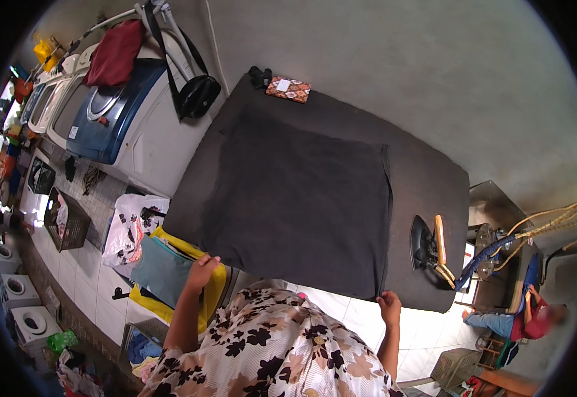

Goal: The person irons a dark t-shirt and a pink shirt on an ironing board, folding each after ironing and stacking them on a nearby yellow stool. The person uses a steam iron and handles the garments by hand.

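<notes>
A dark grey-black cloth [295,205] lies spread, slightly rumpled, over a dark padded board [421,178]. My left hand [204,270] grips its near left corner, beside a grey-blue folded cloth [159,268] in a yellow bag [216,298]. My right hand [389,304] pinches the near right corner. An iron [423,241] with a wooden handle and hoses rests on the board to the right of the cloth. A patterned booklet [290,88] and a small black object [260,77] sit at the board's far edge.
Washing machines [106,116] line the upper left, with a black bag [196,96] hanging over them. A white plastic bag [126,238], baskets [63,221] and more machines [34,324] are at left. A co-worker [527,324] in red works at another board at lower right.
</notes>
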`<state>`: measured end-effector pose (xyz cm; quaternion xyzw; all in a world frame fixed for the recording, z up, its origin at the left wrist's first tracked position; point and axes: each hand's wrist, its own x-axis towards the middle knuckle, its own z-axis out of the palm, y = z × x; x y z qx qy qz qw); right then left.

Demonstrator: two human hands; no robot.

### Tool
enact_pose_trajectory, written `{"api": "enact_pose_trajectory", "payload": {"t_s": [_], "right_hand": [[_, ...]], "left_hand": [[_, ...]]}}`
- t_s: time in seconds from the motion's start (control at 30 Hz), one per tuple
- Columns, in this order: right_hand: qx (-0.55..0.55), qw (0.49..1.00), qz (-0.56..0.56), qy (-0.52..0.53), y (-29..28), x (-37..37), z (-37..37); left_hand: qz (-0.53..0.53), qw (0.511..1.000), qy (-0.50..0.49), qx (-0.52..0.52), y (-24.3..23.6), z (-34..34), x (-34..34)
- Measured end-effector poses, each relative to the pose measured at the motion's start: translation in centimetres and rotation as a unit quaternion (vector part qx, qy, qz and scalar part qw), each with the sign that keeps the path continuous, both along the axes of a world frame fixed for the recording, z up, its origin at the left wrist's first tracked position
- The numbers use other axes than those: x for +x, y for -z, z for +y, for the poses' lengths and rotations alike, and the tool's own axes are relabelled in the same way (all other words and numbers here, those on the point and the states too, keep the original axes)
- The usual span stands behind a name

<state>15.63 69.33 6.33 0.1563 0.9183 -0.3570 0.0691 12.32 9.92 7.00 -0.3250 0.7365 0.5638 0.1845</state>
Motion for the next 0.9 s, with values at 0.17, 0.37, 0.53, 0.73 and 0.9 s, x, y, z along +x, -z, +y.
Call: {"api": "enact_pose_trajectory", "payload": {"t_s": [0.17,0.37,0.53,0.73,0.9], "right_hand": [[-0.238,0.969,0.003,0.071,-4.2,-2.1,0.4],[-0.298,0.948,0.056,0.092,-9.3,-4.1,-0.8],[-0.306,0.931,0.145,0.139,-11.3,-3.4,1.3],[-0.338,0.874,0.313,0.157,-17.0,-9.8,1.0],[-0.135,0.87,0.453,0.138,-19.8,-23.0,0.0]], "left_hand": [[0.045,0.993,-0.102,0.025,-2.0,0.0,-2.1],[0.197,0.965,-0.082,-0.153,-2.3,-1.0,-2.5],[0.308,0.926,-0.162,-0.147,-6.6,-1.7,-3.2],[0.406,0.859,-0.305,-0.071,-13.0,-1.6,-11.0],[0.407,0.892,-0.17,-0.099,-18.8,0.3,-26.2]]}}
